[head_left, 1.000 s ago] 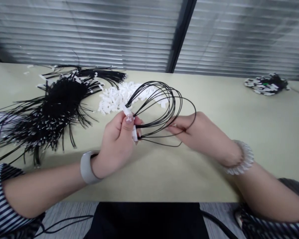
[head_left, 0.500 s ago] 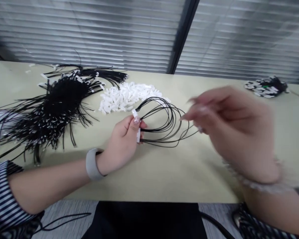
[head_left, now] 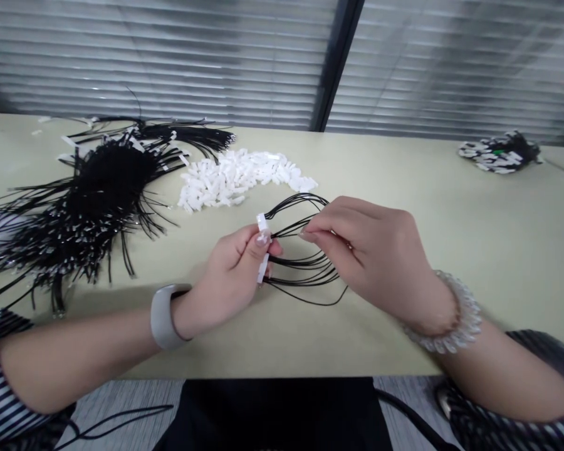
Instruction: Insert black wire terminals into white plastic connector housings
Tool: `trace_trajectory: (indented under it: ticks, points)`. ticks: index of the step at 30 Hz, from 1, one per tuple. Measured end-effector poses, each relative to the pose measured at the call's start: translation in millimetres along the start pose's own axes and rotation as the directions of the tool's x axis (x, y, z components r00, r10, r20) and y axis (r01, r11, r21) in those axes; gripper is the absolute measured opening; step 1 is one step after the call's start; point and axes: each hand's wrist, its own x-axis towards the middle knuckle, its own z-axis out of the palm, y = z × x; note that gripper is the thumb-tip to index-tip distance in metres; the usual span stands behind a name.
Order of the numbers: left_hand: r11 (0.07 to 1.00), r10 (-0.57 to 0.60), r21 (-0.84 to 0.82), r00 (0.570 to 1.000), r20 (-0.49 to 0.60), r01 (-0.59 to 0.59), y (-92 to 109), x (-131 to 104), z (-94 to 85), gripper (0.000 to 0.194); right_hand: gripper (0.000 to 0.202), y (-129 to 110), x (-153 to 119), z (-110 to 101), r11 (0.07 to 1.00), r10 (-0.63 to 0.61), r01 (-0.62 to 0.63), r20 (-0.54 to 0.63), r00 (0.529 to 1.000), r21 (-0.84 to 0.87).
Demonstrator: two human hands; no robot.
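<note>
My left hand grips white plastic connectors, one connector showing above the thumb and another connector below it. Thin black wires run from them to the right in loops. My right hand is closed in a pinch over the upper wires, its fingertips close to the connectors and my left thumb. Whatever lies between those fingertips is too small to make out, and the hand covers the right end of the loops.
Behind my hands lies a heap of loose white connectors. A large pile of black wires with metal tips spreads at left. Finished-looking black-and-white wire bundles sit far right on the table. Window blinds stand behind.
My right hand has moved left and down from beside the loops to the wires near the connectors. My left hand, still gripping, has shifted slightly down.
</note>
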Motion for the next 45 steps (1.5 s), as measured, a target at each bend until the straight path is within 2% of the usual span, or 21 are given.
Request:
trace_trajectory:
  ticks: [9,11,15,18,20,22,25,28,34,41,45]
  points:
    - [0.999,-0.026,-0.041,1.0,0.002,0.026,0.7,1.0,1.0,0.033,0.01,0.4,0.2,-0.7,0.997,-0.03,0.026,0.045,0.999,0.079]
    - [0.999,-0.035,-0.038,0.999,0.012,0.035,0.1,0.6,0.6,0.033,0.011,1.0,-0.9,1.7,0.998,-0.055,0.056,-0.008,0.998,0.019]
    - [0.999,-0.046,-0.018,0.998,0.033,0.047,0.0,-0.4,-0.6,0.034,0.013,5.1,-4.2,9.4,0.971,-0.211,0.193,-0.133,0.968,-0.139]
    - [0.998,-0.058,-0.019,0.998,0.036,0.058,0.9,-0.1,-1.3,0.035,0.016,7.3,-4.4,12.9,0.957,-0.244,0.234,-0.038,0.969,-0.173]
    - [0.998,-0.058,-0.002,0.997,0.041,0.059,1.3,0.4,-1.6,0.035,0.017,6.8,-2.9,13.6,0.969,-0.188,0.197,0.072,0.98,-0.151]
    - [0.998,-0.053,0.023,0.997,0.051,0.052,1.0,0.7,-1.9,0.035,0.018,5.2,-1.4,13.9,0.985,-0.126,0.14,0.131,0.983,-0.106]
    - [0.998,-0.055,0.041,0.996,0.072,0.052,0.1,0.5,-2.2,0.035,0.018,3.7,-1.2,14.3,0.988,-0.118,0.126,0.089,0.989,-0.094]
    - [0.997,-0.074,0.025,0.994,0.079,0.072,0.3,0.2,-1.9,0.035,0.016,5.4,-3.0,14.3,0.969,-0.2,0.201,0.02,0.98,-0.145]
    - [0.996,-0.086,0.014,0.99,0.11,0.085,3.0,0.7,-1.1,0.036,0.017,9.4,-3.8,13.3,0.926,-0.334,0.325,-0.018,0.942,-0.193]
    - [0.998,-0.04,0.058,0.996,0.083,0.035,0.3,0.0,-0.8,0.034,0.019,5.1,-3.2,13.8,0.942,-0.297,0.299,0.038,0.954,-0.153]
    - [0.994,-0.043,0.109,0.992,0.117,0.03,2.0,-0.6,-0.6,0.033,0.021,5.3,-3.8,16.8,0.939,-0.317,0.321,0.044,0.947,-0.122]
